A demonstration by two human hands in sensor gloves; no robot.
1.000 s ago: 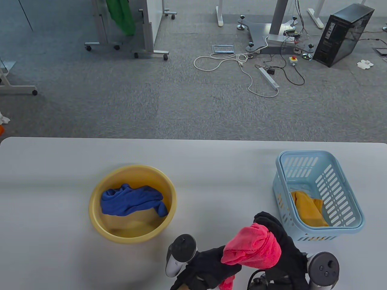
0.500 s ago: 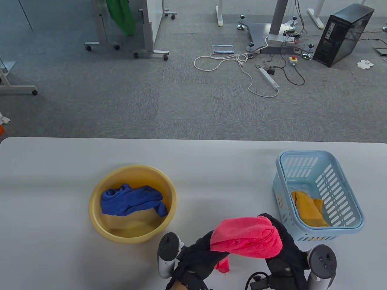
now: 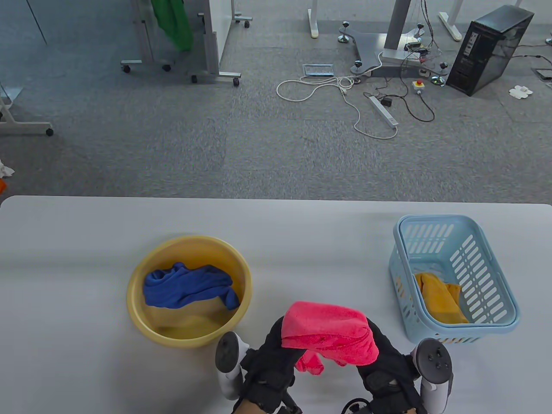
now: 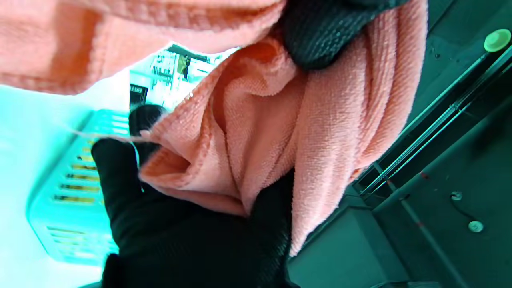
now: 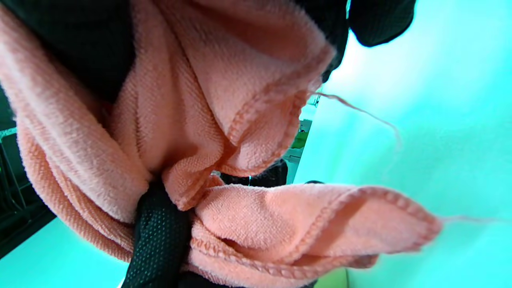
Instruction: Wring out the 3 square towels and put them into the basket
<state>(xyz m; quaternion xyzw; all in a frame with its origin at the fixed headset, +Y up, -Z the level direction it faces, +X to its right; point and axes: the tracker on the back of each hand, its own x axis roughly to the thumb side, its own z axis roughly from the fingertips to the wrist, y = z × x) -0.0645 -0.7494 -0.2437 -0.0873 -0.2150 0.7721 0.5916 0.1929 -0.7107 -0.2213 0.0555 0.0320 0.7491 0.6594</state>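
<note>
Right now both gloved hands grip the pink towel (image 3: 330,334) near the front edge of the table (image 3: 77,241), between the yellow basin (image 3: 142,321) and the blue basket (image 3: 496,280): the left hand (image 3: 271,362) has its fingers curled round the towel's left end, and the right hand (image 3: 388,366) is curled round its right end. A blue towel (image 3: 185,289) lies bunched in the basin, and an orange towel (image 3: 440,297) lies in the basket.
</note>
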